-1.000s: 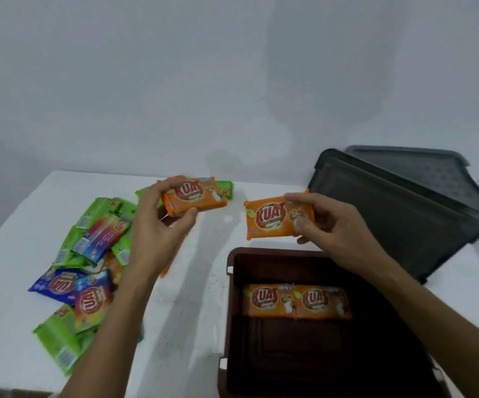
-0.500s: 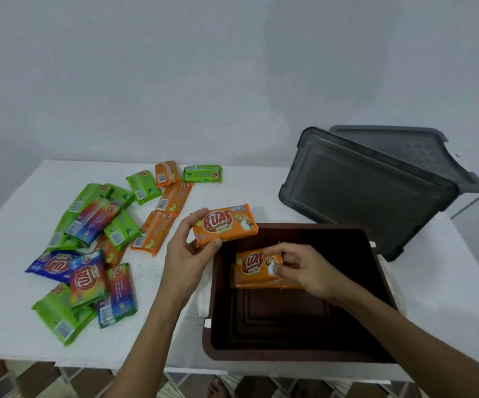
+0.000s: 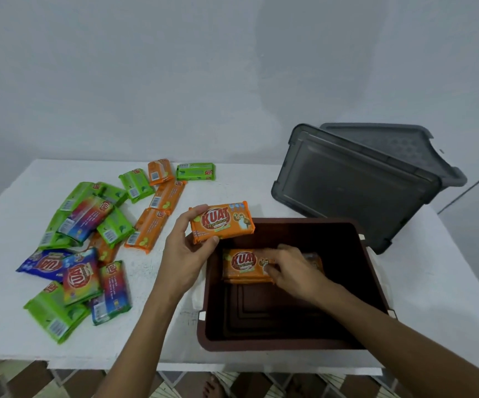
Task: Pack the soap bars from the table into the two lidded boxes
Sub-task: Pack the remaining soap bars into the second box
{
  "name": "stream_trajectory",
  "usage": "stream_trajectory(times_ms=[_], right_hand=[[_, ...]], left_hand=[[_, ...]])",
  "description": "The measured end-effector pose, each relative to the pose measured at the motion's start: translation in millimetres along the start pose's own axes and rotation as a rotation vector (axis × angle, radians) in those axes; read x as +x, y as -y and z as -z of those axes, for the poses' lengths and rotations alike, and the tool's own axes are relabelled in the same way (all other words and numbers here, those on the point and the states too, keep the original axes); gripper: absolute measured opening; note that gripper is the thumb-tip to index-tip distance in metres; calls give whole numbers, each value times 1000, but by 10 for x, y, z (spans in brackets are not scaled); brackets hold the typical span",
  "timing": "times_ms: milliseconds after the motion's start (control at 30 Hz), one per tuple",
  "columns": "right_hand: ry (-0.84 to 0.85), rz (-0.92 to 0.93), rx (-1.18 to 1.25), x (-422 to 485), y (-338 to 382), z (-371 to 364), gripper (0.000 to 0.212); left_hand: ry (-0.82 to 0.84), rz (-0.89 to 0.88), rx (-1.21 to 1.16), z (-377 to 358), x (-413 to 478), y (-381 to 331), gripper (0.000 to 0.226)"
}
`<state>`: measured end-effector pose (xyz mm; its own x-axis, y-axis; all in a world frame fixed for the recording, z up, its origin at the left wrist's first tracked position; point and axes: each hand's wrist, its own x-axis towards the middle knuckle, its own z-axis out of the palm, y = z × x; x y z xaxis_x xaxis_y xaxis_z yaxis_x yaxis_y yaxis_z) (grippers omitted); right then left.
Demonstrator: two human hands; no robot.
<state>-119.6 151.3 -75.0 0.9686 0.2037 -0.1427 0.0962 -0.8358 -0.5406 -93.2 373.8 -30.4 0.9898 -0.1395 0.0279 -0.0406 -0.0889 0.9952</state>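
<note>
Since half a second before, the right hand (image 3: 292, 271), grip still pinched on its orange bar (image 3: 242, 264), had set it down at the far side inside the brown box (image 3: 203, 311). The left hand (image 3: 185, 254) kept its grip curled round a second bar (image 3: 222, 225) above the box's left rim.

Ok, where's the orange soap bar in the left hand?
Head view, left of centre: the left hand holds the orange KUAT soap bar over the far-left corner of the brown box, above the second orange bar that the right hand grips inside it.
</note>
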Motion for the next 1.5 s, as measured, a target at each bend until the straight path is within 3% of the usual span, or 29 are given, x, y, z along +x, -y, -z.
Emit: stream_trajectory(times_ms=[100, 167, 267, 367, 433, 533, 700, 1000, 1200, 1300, 1367, 1500], right_hand=[[-164, -18, 6, -59, 80, 142, 23], [-295, -20, 330, -113, 178, 281, 10], [-226, -53, 982, -205, 340, 500, 23], [-183, -61, 1107, -287, 323, 560, 27], [-184, -88, 1100, -356, 237, 591, 23], [-180, -144, 1002, -507, 72, 705, 22], [-122, -240, 631, -623, -234, 770, 24], [-79, -356, 113, -347, -430, 392, 28], [-17, -269, -287, -324, -353, 353, 22], [-32, -260, -367, -300, -306, 380, 22], [-131, -209, -360, -231, -212, 456, 20], [-310, 93, -173, 72, 111, 664, 13]], left_hand=[[41, -14, -10, -14, 0, -68, 52], [80, -23, -48, -57, -17, -136, 50], [186, -7, -127, -139, -39, -204, 50], [307, 12, -85, -202, -20, -197, 50], [349, -60, 111, -219, 20, -146, 51], [287, -265, 501, -196, 56, -64, 50], [137, -428, 793, -112, 73, 182, 38], [55, -344, 729, -105, 25, 266, 31], [58, -337, 707, -110, 23, 291, 30], [50, -340, 661, -103, 13, 291, 28], [28, -337, 604, -102, 7, 273, 27], [-25, -319, 534, 8, 86, 327, 33]])
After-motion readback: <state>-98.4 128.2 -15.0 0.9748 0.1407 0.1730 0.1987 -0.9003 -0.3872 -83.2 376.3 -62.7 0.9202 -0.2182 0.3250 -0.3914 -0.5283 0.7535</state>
